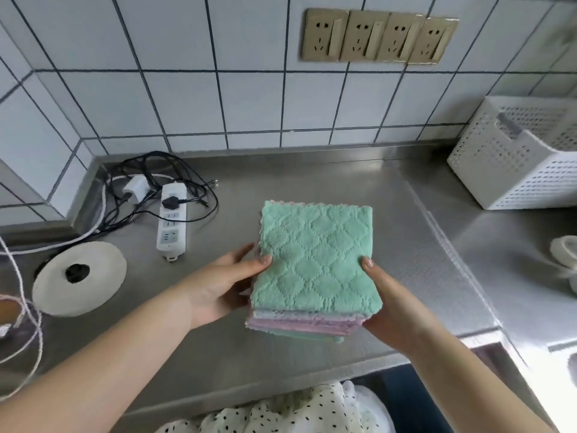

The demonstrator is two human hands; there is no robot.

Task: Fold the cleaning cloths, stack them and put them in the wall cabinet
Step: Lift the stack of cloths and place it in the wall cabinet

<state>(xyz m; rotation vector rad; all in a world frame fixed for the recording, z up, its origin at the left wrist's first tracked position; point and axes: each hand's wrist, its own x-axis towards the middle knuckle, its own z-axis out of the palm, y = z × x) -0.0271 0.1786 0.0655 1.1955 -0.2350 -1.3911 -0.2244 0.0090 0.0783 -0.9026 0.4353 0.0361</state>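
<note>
Fingers (263,260) of the left hand (218,285) and right hand (393,304) curl round opposite sides of the cloth stack (312,260), thumbs on its green top, holding it above the steel tabletop (406,220), near a power strip (171,220).

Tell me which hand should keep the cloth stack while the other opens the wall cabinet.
Probably the right hand: its grip reaches under the stack of cloths with its thumb on top. The left hand only clasps the side edge, so it frees more easily. The cabinet is out of view.
</note>
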